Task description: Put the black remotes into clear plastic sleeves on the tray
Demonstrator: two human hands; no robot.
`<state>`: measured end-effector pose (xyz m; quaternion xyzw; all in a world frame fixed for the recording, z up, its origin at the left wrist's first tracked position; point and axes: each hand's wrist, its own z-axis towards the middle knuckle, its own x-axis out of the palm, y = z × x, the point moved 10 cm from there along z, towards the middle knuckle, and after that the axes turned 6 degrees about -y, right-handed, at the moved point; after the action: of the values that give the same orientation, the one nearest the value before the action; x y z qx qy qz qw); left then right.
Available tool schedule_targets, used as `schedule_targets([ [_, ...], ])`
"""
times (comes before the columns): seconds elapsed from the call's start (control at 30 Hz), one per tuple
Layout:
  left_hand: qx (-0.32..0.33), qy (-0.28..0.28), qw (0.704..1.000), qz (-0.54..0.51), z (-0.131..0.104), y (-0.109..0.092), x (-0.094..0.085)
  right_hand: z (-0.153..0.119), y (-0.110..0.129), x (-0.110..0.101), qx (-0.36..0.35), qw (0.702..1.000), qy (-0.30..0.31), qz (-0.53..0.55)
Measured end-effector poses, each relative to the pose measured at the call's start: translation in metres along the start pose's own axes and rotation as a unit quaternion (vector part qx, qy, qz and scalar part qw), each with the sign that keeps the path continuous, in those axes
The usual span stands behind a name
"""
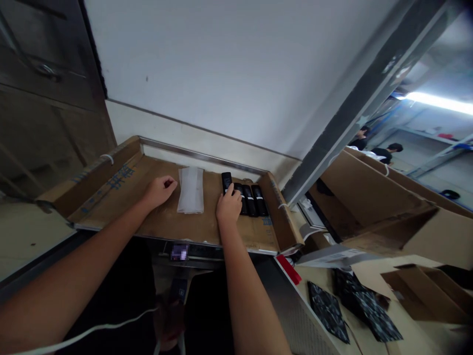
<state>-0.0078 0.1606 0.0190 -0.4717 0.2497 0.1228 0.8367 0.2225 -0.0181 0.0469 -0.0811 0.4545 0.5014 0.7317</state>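
Your right hand (229, 207) touched leftmost black handset (226, 178) on cardboard tray (162, 227); grip, couldn't tell. Your left hand (159, 191), fingers curled together, hovered near white sleeves (191, 191). Lifting handset likely called for firm pinch.

The brown cardboard-lined worktop (148, 222) has bare room left of the frosted translucent plastic sleeves (191, 190), and a narrower open strip between them and the slim black objects (250, 199). Those stand in the way sideways, packed near the right wall. Raised cardboard walls (94, 172) (283, 212) block both ends; the front edge is low, passable. Behind, a pale panel (221, 74) closes the way.
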Motion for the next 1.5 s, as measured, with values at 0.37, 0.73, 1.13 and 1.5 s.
schedule_targets([
  [0.37,0.002,-0.005,1.000,-0.003,0.000,-0.001,-0.001,0.009,-0.011,0.004,0.038,0.992,-0.006,-0.121],
  [0.73,-0.004,-0.001,1.000,0.010,0.000,-0.002,-0.002,0.004,-0.012,-0.003,0.032,0.990,-0.029,-0.134],
  [1.13,-0.004,-0.004,1.000,0.008,0.000,0.001,-0.001,0.000,-0.012,-0.005,0.030,0.991,-0.017,-0.130],
  [1.5,-0.002,-0.005,1.000,0.002,-0.001,-0.002,-0.003,-0.003,-0.012,-0.011,0.040,0.990,-0.030,-0.132],
])
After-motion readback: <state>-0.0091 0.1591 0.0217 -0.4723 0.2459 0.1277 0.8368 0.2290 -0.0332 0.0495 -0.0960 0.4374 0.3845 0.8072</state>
